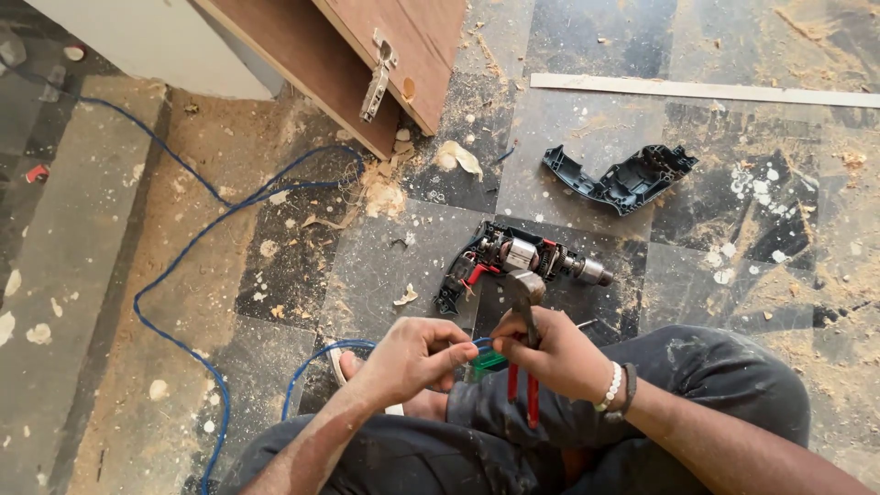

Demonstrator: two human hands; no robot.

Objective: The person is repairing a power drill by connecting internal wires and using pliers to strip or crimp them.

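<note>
I sit on the floor with my knees up. My left hand (412,356) pinches the end of a blue cable (183,252) that runs off to the left across the floor. My right hand (550,353) grips red-handled pliers (524,316), jaws pointing up, close to the cable end between both hands. A small green piece (488,363) shows just under the hands. Just beyond the hands lies an opened power drill (518,258) with its motor and red wires bare. Its dark casing half (623,177) lies apart, farther to the right.
A brown wooden panel (367,55) with a metal hinge (378,78) stands at the top. A pale wooden strip (706,90) lies at the upper right. Sawdust and wood chips cover the dark tiled floor (733,266).
</note>
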